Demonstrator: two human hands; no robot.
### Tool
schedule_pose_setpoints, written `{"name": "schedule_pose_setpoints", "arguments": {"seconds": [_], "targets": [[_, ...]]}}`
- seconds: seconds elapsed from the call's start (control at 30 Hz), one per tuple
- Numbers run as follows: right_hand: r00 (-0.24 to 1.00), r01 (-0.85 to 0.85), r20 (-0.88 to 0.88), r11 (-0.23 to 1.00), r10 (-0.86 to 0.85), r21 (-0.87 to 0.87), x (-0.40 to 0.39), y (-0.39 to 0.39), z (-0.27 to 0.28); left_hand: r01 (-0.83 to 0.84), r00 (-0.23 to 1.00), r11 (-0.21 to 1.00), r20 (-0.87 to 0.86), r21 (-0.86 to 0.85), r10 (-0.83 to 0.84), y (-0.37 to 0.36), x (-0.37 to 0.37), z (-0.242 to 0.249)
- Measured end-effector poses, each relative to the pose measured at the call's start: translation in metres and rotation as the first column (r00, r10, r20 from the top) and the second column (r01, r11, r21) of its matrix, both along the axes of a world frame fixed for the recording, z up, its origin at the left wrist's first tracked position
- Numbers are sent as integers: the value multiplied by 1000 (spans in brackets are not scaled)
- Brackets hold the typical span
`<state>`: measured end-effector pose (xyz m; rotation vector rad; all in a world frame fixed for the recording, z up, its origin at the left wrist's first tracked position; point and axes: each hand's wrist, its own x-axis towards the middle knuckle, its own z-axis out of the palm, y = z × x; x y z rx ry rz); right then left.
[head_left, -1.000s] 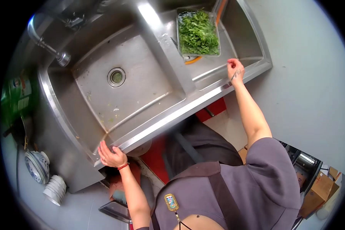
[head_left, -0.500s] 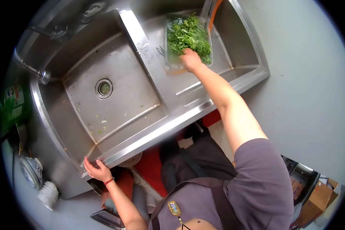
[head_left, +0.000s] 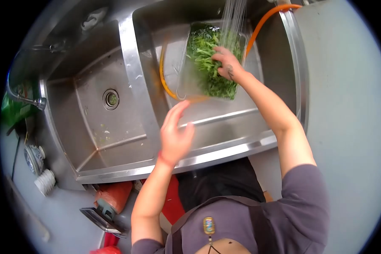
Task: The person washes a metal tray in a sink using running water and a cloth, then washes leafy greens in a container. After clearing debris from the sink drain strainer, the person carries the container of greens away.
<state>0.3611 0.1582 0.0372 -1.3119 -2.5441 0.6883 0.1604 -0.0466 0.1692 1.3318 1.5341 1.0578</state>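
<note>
Chopped leafy greens (head_left: 205, 57) fill a clear plastic tub (head_left: 185, 76) in the right basin of a steel sink (head_left: 224, 120). My right hand (head_left: 230, 65) is on top of the greens, its fingers curled into them with leaves between fingers and thumb. Over the front of the same basin, short of the tub, my left hand (head_left: 176, 134) is in the air, fingers stretched and somewhat blurred, holding nothing. Streams of water (head_left: 233, 25) fall onto the back right of the greens, beside my right hand. The water's outlet is out of view.
An orange hose (head_left: 264, 20) comes over the basin's back right edge, and a yellow-orange length of hose (head_left: 162, 72) curves left of the tub. The left basin has a drain (head_left: 111, 99) and leaf scraps. Bowls (head_left: 34, 158) and stacked white cups (head_left: 45, 182) stand at left.
My left hand has left the sink's front left edge and moved right over the right basin. My right hand has shifted farther into the greens. Falling water now shows.
</note>
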Motion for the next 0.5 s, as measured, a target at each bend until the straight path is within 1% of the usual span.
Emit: {"name": "schedule_pose_setpoints", "arguments": {"seconds": [0.03,0.07,0.1,0.13,0.17,0.2,0.23,0.27,0.3,0.33,0.37,0.4,0.43,0.47,0.5], "targets": [[992,26,-117,983,-48,-179,13,10,2,-24,993,996,117,-90,34,22,17,-35],[992,11,-120,984,-33,-179,19,10,-1,-35,970,983,232,-181,77,42,31,-76],[1000,26,9,989,-25,-146,27,6,-9,-125,962,954,203,-273,184,62,43,-120],[990,35,138,994,-21,-103,34,4,-11,-215,943,909,167,-356,288,83,53,-153],[979,63,204,984,-28,-169,32,1,-8,-230,936,910,176,-345,304,104,60,-168],[962,95,272,968,-29,-231,25,-5,-5,-297,943,895,46,-334,330,122,64,-181],[965,110,258,975,-57,-194,24,-11,-17,-362,931,875,-87,-320,353,135,70,-194],[967,126,239,980,-86,-157,24,-13,-34,-377,925,872,-80,-313,372,144,78,-209],[969,114,235,983,-78,-143,22,-12,-43,-379,922,888,-190,-262,338,151,83,-223],[955,203,254,960,-151,-194,18,-13,-51,-371,904,904,-304,-213,299,157,85,-234],[936,293,274,924,-223,-246,15,-11,-61,-376,876,913,-381,-158,295,161,88,-243],[938,286,267,927,-220,-243,16,-9,-82,-382,872,912,-384,-151,302,167,88,-249],[896,362,-55,796,-441,-485,18,-9,-116,-406,910,889,-177,-211,374,174,87,-256],[825,347,-174,726,-537,-593,18,-8,-120,-415,898,868,33,-273,440,179,84,-249],[719,306,-281,652,-636,-693,18,-8,-123,-422,895,865,26,-270,445,178,82,-241]]}}
